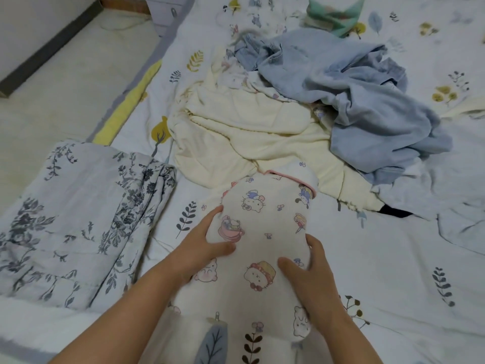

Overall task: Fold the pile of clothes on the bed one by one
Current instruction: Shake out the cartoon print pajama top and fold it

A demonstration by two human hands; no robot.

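Bed: the bed (393,271) fills most of the room's view. Its sheet is white with leaves and little trees on it.
Floor: a pale floor (65,82) shows on the left side of the bed.
Quilt: a folded quilt (78,219) with gray flowers lies on the bed's left edge, beside the person's left arm.
Pile: the pile of clothes (301,114) sits in the middle of the bed, past the hands.
Cream cloth: a big cream cloth (236,132) lies spread at the near side of the pile.
Blue clothes: soft blue clothes (367,106) are heaped on the right of the pile, partly on top of the cream cloth.
Green cloth: a small green cloth (336,14) lies far back, apart from the pile.
Cartoon cloth: a white cartoon cloth (262,232) with cats and bears lies on the bed close to the person. Its far end touches the cream cloth.
Left hand: the left hand (207,248) has its grip on the cartoon cloth's left edge, thumb on top.
Right hand: the right hand (309,274) has its grip on the right edge, thumb on top, fingers curled round the side.
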